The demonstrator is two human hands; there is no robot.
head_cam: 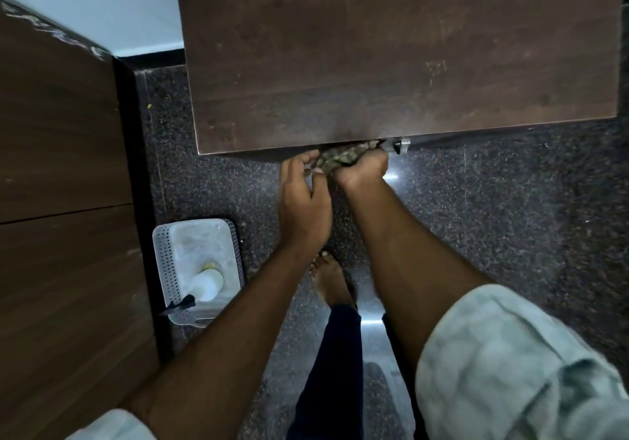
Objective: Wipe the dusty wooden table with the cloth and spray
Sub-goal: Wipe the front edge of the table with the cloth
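A dark brown wooden table fills the upper middle, its top marked with faint scratches and dust. At its near edge a patterned brown-green cloth is bunched between both hands. My right hand is closed around the cloth just below the table edge. My left hand pinches the cloth's left end with its fingertips. The white spray bottle with a black trigger lies in a grey perforated basket on the floor at the left.
Speckled dark granite floor surrounds the table. A brown wooden cabinet or door runs along the left. A metal latch sticks out under the table edge beside the cloth. My bare foot stands below the hands.
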